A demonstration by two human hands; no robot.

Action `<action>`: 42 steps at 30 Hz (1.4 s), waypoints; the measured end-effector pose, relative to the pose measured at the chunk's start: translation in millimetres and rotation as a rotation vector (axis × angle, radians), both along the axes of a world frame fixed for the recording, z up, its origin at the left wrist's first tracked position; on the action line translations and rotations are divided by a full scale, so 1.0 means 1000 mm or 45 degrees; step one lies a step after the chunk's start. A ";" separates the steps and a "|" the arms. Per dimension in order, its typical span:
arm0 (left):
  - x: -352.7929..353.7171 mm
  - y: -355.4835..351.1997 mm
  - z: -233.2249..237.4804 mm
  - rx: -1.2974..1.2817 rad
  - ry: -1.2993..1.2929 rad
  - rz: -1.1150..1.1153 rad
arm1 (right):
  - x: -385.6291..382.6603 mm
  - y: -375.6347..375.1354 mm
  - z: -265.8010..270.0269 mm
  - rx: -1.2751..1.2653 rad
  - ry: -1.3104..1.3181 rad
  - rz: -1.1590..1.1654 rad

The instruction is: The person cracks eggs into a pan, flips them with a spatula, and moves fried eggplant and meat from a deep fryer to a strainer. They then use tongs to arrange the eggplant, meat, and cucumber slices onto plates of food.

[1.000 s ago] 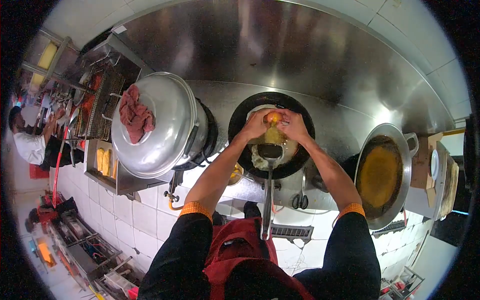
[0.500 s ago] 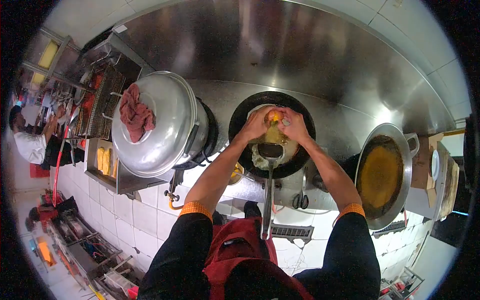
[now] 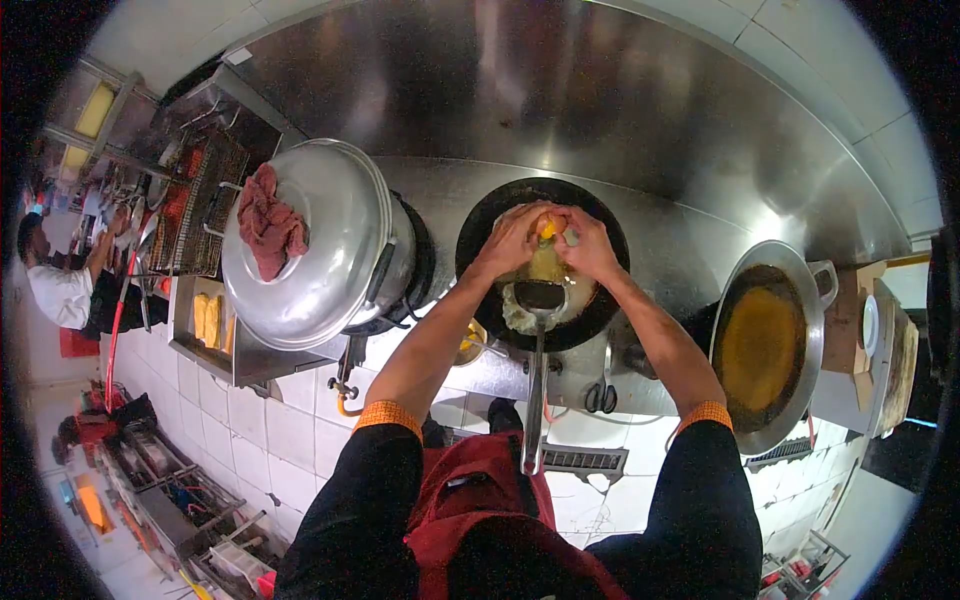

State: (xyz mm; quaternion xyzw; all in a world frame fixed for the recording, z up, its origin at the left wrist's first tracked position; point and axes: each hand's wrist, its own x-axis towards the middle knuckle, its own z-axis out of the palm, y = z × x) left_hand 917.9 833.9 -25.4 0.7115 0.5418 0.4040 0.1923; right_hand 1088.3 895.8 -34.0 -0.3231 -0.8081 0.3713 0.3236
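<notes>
Over a dark wok (image 3: 474, 232), my left hand (image 3: 510, 240) and my right hand (image 3: 590, 247) meet, fingers closed around a cracked egg (image 3: 548, 226). Its orange yolk shows between the fingertips, and a pale bit of shell or egg white sits by my right fingers. Below them the wok holds oil and a white, frothy cooked patch (image 3: 518, 314). A metal ladle (image 3: 537, 390) rests with its bowl in the wok, its long handle pointing toward me. Neither hand touches the ladle.
A large lidded pot (image 3: 335, 220) with a red cloth (image 3: 270, 225) stands at left. At right is a wide pan (image 3: 760, 350) of brown oil. Scissors (image 3: 602, 396) and a small bowl (image 3: 468, 345) lie near the counter's front edge. Another person (image 3: 60, 285) works far left.
My hands stay over the wok on the egg. The yolk sits slightly higher between the fingers, and the whole view has shifted a little. The ladle rests as before.
</notes>
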 end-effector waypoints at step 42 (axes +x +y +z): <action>0.005 -0.007 0.172 0.518 0.244 -0.127 | 0.024 -0.013 0.176 0.628 0.084 0.019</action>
